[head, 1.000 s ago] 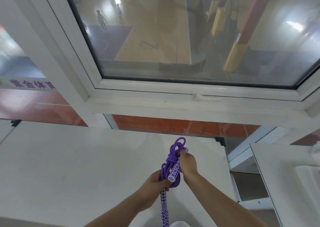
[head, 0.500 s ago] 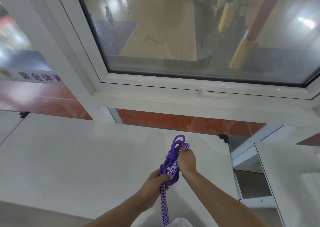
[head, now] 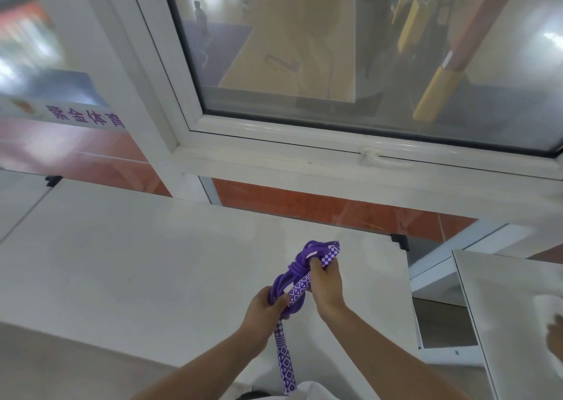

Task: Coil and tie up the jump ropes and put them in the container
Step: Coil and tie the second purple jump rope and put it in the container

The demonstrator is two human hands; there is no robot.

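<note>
Now that the loop which stood up clear above the bundle a moment ago has been drawn down small against the wraps, the rope (head: 294, 277) looks nearly tied. The right hand (head: 326, 283) has slid up and grips the upper handle (head: 330, 254) with the top coils; the left hand (head: 265, 308) pinches the lower coils, from which the other handle (head: 285, 360) hangs. The bundle is held above the table (head: 152, 262), toward its right edge, nearer the front than the back. Cinching seems almost finished; stowing would follow, though no container is in view.
</note>
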